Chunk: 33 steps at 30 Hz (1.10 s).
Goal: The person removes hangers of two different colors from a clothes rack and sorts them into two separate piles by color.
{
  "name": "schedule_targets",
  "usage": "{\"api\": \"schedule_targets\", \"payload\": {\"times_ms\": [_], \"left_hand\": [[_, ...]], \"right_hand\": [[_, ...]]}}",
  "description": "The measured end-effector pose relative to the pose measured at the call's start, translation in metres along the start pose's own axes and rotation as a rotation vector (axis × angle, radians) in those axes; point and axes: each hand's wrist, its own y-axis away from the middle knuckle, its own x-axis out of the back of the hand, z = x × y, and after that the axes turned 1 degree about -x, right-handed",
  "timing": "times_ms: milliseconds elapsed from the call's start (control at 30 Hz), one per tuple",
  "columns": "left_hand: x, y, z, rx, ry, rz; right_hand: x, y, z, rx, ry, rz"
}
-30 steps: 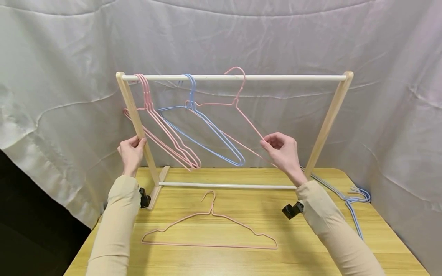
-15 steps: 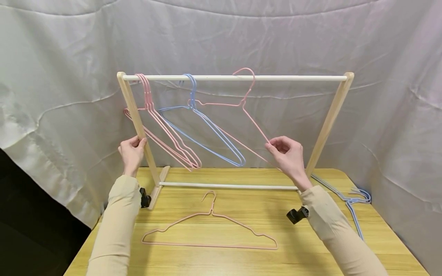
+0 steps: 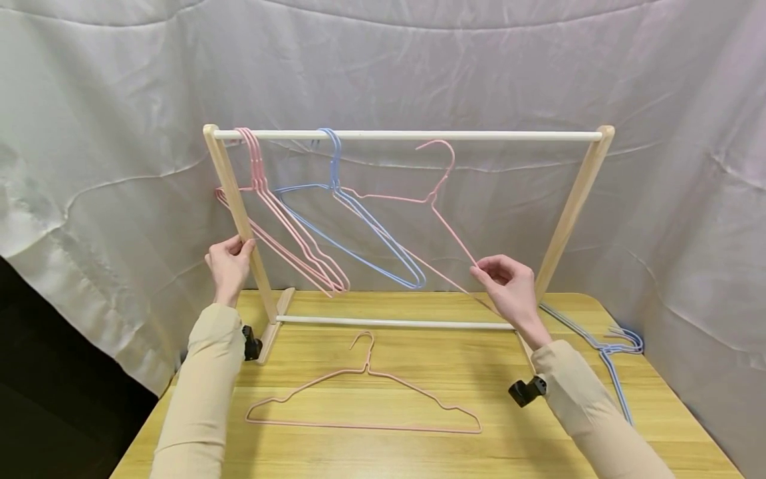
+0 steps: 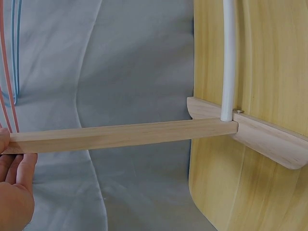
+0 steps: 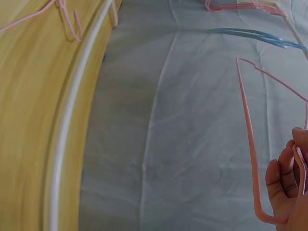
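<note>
My left hand point(image 3: 229, 269) pinches the pale wooden upright point(image 3: 227, 183) at the left end of the rack, thumb on one side and fingers on the other. My right hand point(image 3: 509, 286) is closed in a pinch, its thumb and curled fingers gripping a thin pink triangular hanger point(image 3: 455, 236) near its right shoulder. That hanger is tilted, its hook just below the white round rail point(image 3: 509, 136) and not over it; its far end reaches past a pair of slim blue hangers point(image 3: 335, 159) hanging there, and I can't tell whether they touch. A bunch of pink hangers point(image 3: 258, 173) hangs to their left, and another pink hanger point(image 3: 365, 426) lies flat on the yellow wood-grain table.

I judge the step in hand to be handling this one hanger at the rail while I brace the rack. The next move calls for a firm pinch, a level hook and care that the far end doesn't snag the blue pair.
</note>
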Motion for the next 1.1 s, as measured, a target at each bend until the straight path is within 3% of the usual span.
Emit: {"api": "schedule_targets", "payload": {"times_ms": [233, 467, 767, 1100], "left_hand": [[0.0, 0.0, -0.001, 0.004, -0.023, 0.004], [0.0, 0.0, -0.001, 0.013, -0.028, 0.003], [-0.001, 0.0, -0.001, 0.001, -0.023, 0.012], [0.0, 0.0, -0.001, -0.003, -0.014, 0.007]], "right_hand": [[0.002, 0.012, 0.015, -0.051, 0.067, -0.04], [0.0, 0.031, 0.004, -0.038, 0.098, -0.08], [-0.006, 0.044, 0.057, -0.048, 0.103, -0.153], [-0.014, 0.063, 0.072, -0.073, 0.058, -0.239]]}}
